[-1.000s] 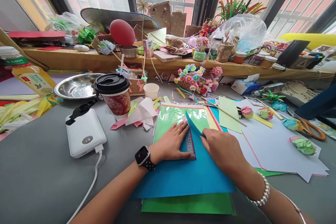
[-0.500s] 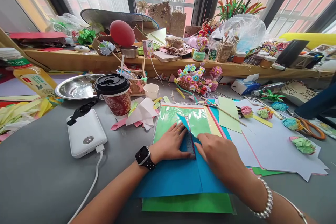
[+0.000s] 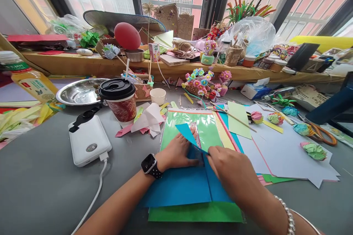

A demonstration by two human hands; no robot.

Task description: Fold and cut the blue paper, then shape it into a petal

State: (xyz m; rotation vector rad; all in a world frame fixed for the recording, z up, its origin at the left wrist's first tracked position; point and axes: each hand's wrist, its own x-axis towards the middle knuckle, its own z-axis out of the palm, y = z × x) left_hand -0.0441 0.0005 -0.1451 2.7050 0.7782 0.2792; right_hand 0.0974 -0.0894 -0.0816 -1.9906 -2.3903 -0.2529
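On the table (image 3: pixel 44 180), blue paper (image 3: pixel 176 187) lies over a green sheet (image 3: pixel 190 213). The left hand (image 3: pixel 176 152), flat with thumb spread, presses a ruler (image 3: pixel 197 138); the right hand (image 3: pixel 228 167) pinches a lifted strip (image 3: pixel 185 133), apparently tearing. Continuing calls for steady pressure.

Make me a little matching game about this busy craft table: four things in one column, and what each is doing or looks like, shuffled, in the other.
Things
1. Left hand
2. Right hand
3. Lidded cup
4. White device

Descriptions
A. Black on top, patterned red below
B. Gripping a lifted part of the blue paper
C. Joined to a white cable
D. Palm-down at the ruler, wrist wearing a watch

Right pairs
1-D, 2-B, 3-A, 4-C
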